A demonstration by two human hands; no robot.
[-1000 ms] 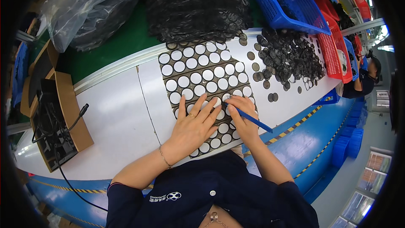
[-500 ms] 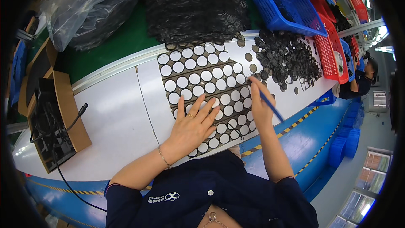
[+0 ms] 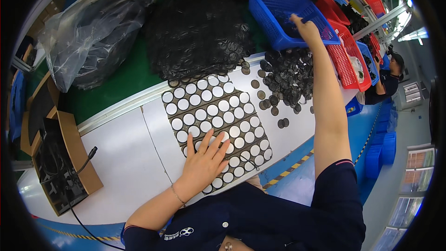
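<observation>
My left hand lies flat with spread fingers on a dark sheet set with rows of white round discs; it holds nothing. A thin dark loop rests on the sheet near its right side. My right arm stretches up and across to a blue plastic basket. Over that basket, my right hand has its fingers bent together; what is in them, if anything, I cannot make out. Between the sheet and my right forearm spreads a heap of loose dark round discs.
Behind the sheet is a thick stack of black disc sheets. A clear plastic bag sits left of it. An open cardboard box with black cables stands at the left. Red baskets line the right; a person works beyond.
My right hand has left the sheet's right edge and reached up over the blue basket; the blue pen-like tool it held is out of sight. My left hand stays on the sheet.
</observation>
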